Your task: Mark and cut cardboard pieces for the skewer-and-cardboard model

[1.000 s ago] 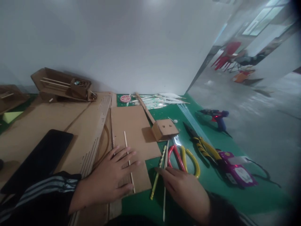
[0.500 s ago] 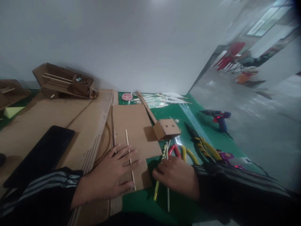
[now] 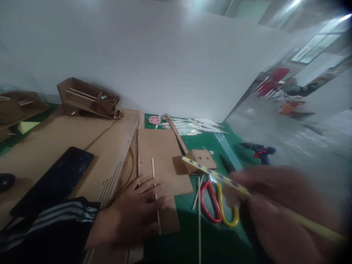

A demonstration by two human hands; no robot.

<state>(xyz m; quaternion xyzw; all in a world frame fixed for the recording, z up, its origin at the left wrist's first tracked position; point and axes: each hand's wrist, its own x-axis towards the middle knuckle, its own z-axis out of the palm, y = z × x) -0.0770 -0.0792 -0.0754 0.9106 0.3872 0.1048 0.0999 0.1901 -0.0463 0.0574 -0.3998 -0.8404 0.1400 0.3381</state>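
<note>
My left hand [image 3: 134, 209] lies with fingers spread on the cardboard sheet [image 3: 162, 146], over a thin wooden stick [image 3: 153, 168]. Raised close to the camera, my right hand [image 3: 280, 205] is blurred and pinches a yellow pencil [image 3: 214, 174] with dark spots, its tip pointing left. Behind the pencil tip a small cardboard box [image 3: 202, 157] with two holes stands at the sheet's right edge. Scissors with red and yellow handles [image 3: 211, 203] lie on the green table below it. Another thin stick [image 3: 199, 227] lies just left of the scissors.
A black phone [image 3: 55, 179] lies on large cardboard at left. Cardboard models [image 3: 88, 99] stand by the wall. A red round tin [image 3: 154, 120] and white glue sticks or wrapped sticks [image 3: 189, 126] are at the back. A glue gun [image 3: 260, 151] rests at right.
My right hand has picked up the yellow pencil from beside the sticks and lifted it up and right. The scissors are now uncovered. My left hand stays on the stick; the view has shifted slightly.
</note>
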